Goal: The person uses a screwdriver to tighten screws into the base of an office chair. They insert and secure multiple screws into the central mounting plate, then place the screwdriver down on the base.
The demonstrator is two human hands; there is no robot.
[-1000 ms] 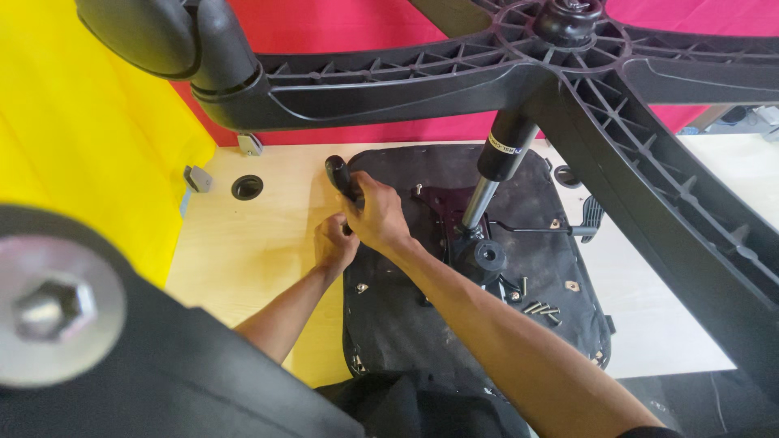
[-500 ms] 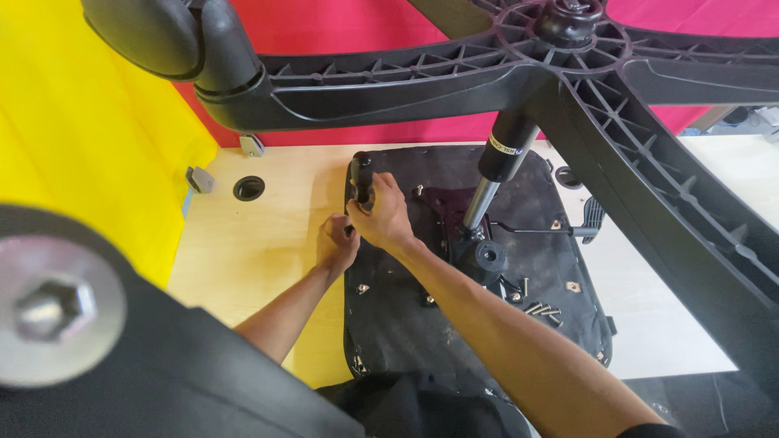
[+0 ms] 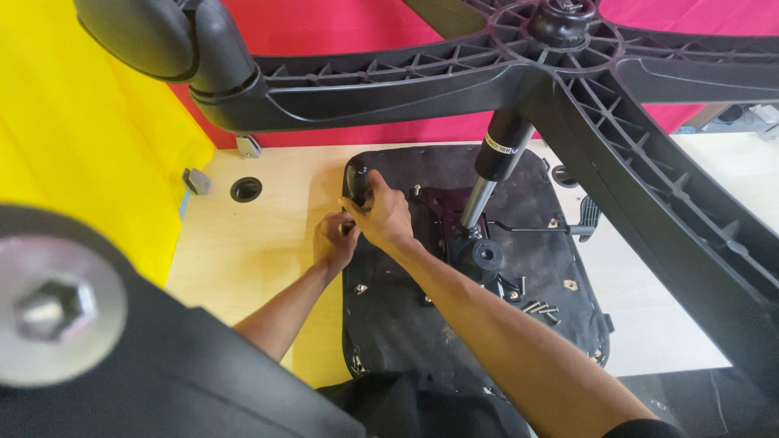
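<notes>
Hands meet at the left edge of the upturned black chair seat pan (image 3: 406, 324), which lies underside-up on the pale wooden tabletop (image 3: 243, 243). Your right hand (image 3: 385, 215) is clenched around a black curved plastic armrest bracket (image 3: 357, 180), holding it upright against the seat's rim. Your left hand (image 3: 334, 241) sits just below and beside it, fingers curled in at the bracket's foot; what they pinch is too small to tell.

Black five-arm plastic chair base (image 3: 487, 73) hangs overhead in the view, joined to the seat by the chrome-and-black gas lift column (image 3: 491, 174), which stands tilted on the central black metal mechanism plate (image 3: 479, 251). Loose silver screws (image 3: 540, 307) lie on the seat near the plate, well apart from your hands.

Round black grommet hole (image 3: 246, 189) sits in the tabletop to the left of the seat, near a yellow cloth backdrop (image 3: 81, 146); a red cloth backdrop (image 3: 324, 32) lies behind.
</notes>
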